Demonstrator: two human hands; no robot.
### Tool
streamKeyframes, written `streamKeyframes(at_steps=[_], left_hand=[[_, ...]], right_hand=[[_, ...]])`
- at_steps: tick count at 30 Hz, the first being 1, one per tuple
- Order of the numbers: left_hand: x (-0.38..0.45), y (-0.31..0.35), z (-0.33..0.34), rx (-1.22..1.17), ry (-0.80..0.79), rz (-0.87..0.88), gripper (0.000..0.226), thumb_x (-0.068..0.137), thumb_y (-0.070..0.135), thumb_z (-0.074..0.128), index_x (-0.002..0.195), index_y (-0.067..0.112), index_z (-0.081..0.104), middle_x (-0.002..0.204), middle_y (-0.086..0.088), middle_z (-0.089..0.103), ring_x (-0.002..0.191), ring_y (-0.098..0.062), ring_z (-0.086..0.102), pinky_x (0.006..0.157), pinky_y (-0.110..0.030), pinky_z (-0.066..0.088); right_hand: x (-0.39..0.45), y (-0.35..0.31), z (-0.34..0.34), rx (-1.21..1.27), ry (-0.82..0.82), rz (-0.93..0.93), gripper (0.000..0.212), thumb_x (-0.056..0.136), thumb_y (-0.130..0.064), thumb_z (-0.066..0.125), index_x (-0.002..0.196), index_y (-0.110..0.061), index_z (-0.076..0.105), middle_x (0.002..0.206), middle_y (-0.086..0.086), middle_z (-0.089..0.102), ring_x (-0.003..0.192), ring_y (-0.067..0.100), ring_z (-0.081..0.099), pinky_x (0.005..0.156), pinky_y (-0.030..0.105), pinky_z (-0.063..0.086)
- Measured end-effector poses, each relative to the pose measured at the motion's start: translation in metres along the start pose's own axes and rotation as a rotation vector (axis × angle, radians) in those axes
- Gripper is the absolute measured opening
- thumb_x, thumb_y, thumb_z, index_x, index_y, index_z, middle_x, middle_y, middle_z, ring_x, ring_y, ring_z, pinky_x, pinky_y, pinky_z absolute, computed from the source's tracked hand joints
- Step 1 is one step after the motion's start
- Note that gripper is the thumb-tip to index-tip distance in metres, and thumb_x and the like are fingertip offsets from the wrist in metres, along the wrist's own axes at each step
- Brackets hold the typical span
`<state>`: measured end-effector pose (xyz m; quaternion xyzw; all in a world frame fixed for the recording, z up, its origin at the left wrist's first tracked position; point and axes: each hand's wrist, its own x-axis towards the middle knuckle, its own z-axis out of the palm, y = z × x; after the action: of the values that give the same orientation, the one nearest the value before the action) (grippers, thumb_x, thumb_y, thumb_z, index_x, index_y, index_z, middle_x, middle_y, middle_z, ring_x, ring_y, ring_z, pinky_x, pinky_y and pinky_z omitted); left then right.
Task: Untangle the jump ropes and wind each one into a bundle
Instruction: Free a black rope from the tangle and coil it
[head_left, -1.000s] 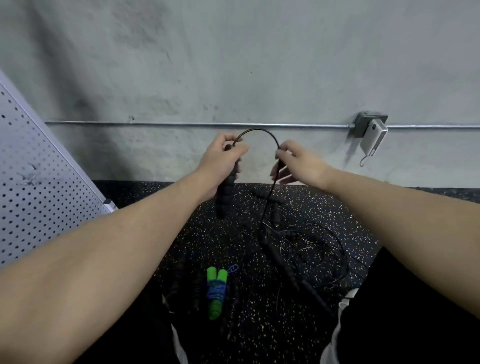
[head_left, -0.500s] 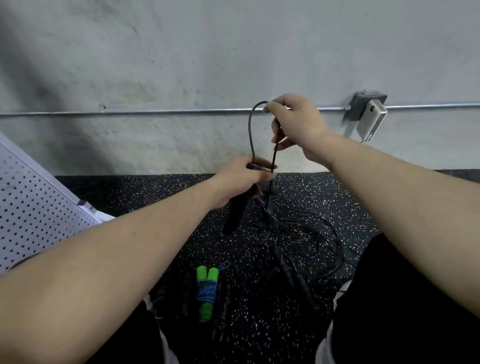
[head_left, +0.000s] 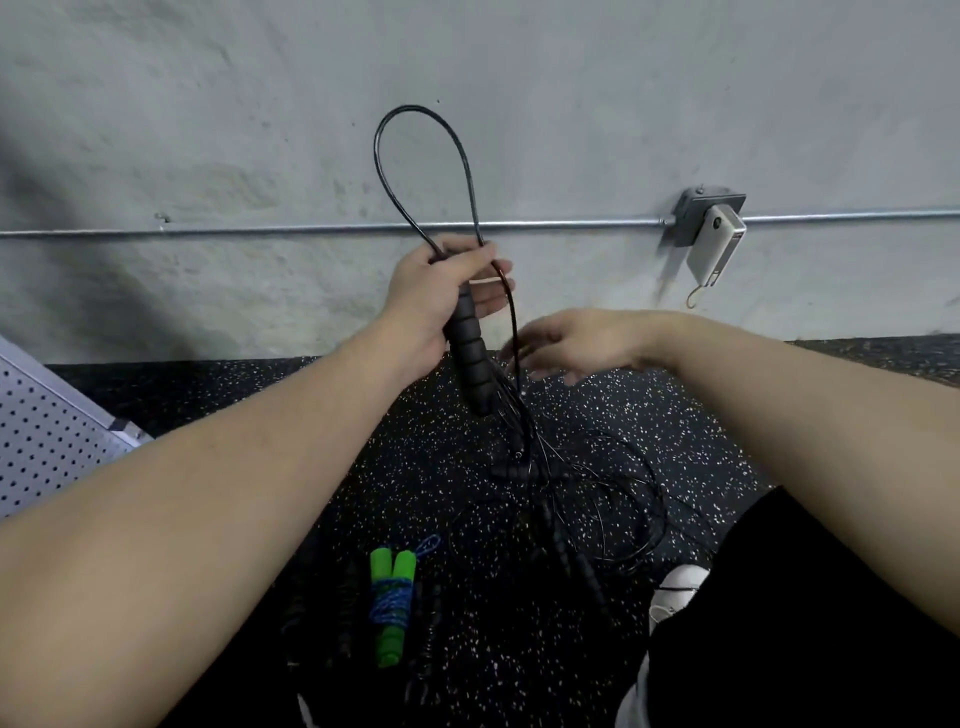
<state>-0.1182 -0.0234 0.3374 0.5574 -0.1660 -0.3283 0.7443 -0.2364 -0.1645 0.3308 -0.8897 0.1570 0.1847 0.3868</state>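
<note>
While the left hand (head_left: 441, 291) grips the upright black handle (head_left: 470, 353) with its loop (head_left: 423, 171), cord (head_left: 514, 332) trails down just left of the right hand (head_left: 576, 343); its fingers (head_left: 524, 347) open, empty.

Ribbed matt foam on the black handle (head_left: 470, 353) gripped in the fingers (head_left: 488, 260); smooth, glossy plastic-coated cord (head_left: 387, 176) looping above them. Below, speckled matt rubber floor (head_left: 322, 415), green foam handles (head_left: 392, 603) bound in blue woven cord. Beyond, rough grey concrete wall (head_left: 260, 104), shiny metal conduit (head_left: 311, 227).
</note>
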Motion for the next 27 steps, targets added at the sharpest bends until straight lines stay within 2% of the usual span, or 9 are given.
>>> streamKeyframes(at_steps=[3, 6, 7, 9, 13, 17, 20, 24, 27], left_hand=[[0.001, 0.002, 0.001, -0.098, 0.027, -0.003, 0.009, 0.096, 0.007, 0.068, 0.093, 0.013, 0.062, 0.091, -0.015, 0.077, 0.081, -0.032, 0.075, 0.079, -0.044, 0.063], [0.003, 0.001, -0.005, -0.056, 0.014, -0.021, 0.011, 0.095, 0.010, 0.069, 0.106, 0.014, 0.067, 0.106, -0.013, 0.077, 0.090, -0.031, 0.076, 0.077, -0.044, 0.064], [0.003, -0.001, -0.007, 0.021, 0.004, -0.049, 0.015, 0.094, 0.010, 0.071, 0.109, 0.015, 0.069, 0.112, -0.012, 0.076, 0.092, -0.031, 0.076, 0.075, -0.043, 0.063], [0.000, -0.011, -0.009, 0.212, -0.027, -0.117, 0.018, 0.092, 0.011, 0.074, 0.108, 0.019, 0.072, 0.119, -0.011, 0.073, 0.093, -0.032, 0.076, 0.069, -0.039, 0.062], [-0.011, -0.032, 0.001, 0.363, -0.136, -0.126, 0.023, 0.097, 0.013, 0.069, 0.118, 0.021, 0.071, 0.128, 0.000, 0.068, 0.073, -0.029, 0.074, 0.062, -0.037, 0.061], [-0.017, -0.043, 0.014, 0.517, -0.169, -0.138, 0.040, 0.097, 0.028, 0.071, 0.135, 0.030, 0.060, 0.125, 0.001, 0.067, 0.055, -0.015, 0.068, 0.053, -0.028, 0.056], [-0.015, -0.054, 0.020, 0.553, -0.205, -0.163, 0.052, 0.091, 0.033, 0.077, 0.139, 0.025, 0.056, 0.125, 0.006, 0.062, 0.051, -0.014, 0.064, 0.050, -0.027, 0.055], [-0.010, -0.070, 0.018, 0.670, -0.112, -0.119, 0.028, 0.096, 0.013, 0.069, 0.121, 0.027, 0.063, 0.100, -0.004, 0.065, 0.049, -0.013, 0.060, 0.049, -0.027, 0.052], [-0.005, -0.074, 0.016, 0.654, -0.098, -0.120, 0.028, 0.099, 0.012, 0.064, 0.123, 0.026, 0.065, 0.097, -0.002, 0.065, 0.046, -0.012, 0.061, 0.049, -0.029, 0.052]], right_hand=[[-0.002, -0.002, -0.003, -0.139, 0.179, -0.042, 0.024, 0.102, -0.028, 0.056, 0.121, -0.020, 0.068, 0.101, -0.007, 0.074, 0.093, 0.013, 0.071, 0.086, 0.035, 0.056], [-0.001, 0.002, -0.013, -0.076, 0.408, -0.055, 0.018, 0.099, -0.024, 0.062, 0.112, -0.016, 0.072, 0.096, 0.000, 0.076, 0.078, 0.004, 0.069, 0.072, 0.015, 0.053], [0.000, 0.004, -0.016, 0.027, 0.459, -0.060, 0.015, 0.098, -0.021, 0.064, 0.108, -0.014, 0.072, 0.094, 0.004, 0.077, 0.075, 0.005, 0.069, 0.075, 0.016, 0.056], [0.001, 0.006, -0.020, 0.175, 0.532, -0.073, 0.011, 0.094, -0.019, 0.069, 0.101, -0.012, 0.073, 0.089, 0.010, 0.077, 0.077, 0.014, 0.071, 0.085, 0.033, 0.060], [0.001, -0.002, -0.018, 0.289, 0.572, -0.096, 0.011, 0.091, -0.018, 0.074, 0.099, -0.012, 0.074, 0.078, 0.009, 0.069, 0.069, 0.021, 0.064, 0.073, 0.041, 0.063], [-0.001, -0.011, -0.015, 0.355, 0.568, -0.125, 0.009, 0.092, -0.014, 0.071, 0.101, -0.012, 0.072, 0.065, 0.002, 0.061, 0.052, 0.011, 0.058, 0.053, 0.029, 0.060], [0.002, -0.015, -0.014, 0.332, 0.590, -0.157, 0.011, 0.093, -0.016, 0.071, 0.103, -0.013, 0.074, 0.065, 0.003, 0.058, 0.048, 0.011, 0.055, 0.049, 0.026, 0.058], [0.004, -0.012, -0.015, 0.266, 0.616, -0.156, 0.009, 0.093, -0.022, 0.069, 0.100, -0.022, 0.074, 0.066, 0.003, 0.058, 0.049, 0.006, 0.053, 0.046, 0.024, 0.053], [0.001, -0.009, -0.017, 0.221, 0.619, -0.150, 0.010, 0.095, -0.023, 0.067, 0.102, -0.024, 0.074, 0.070, 0.002, 0.059, 0.050, 0.002, 0.054, 0.048, 0.026, 0.055]])
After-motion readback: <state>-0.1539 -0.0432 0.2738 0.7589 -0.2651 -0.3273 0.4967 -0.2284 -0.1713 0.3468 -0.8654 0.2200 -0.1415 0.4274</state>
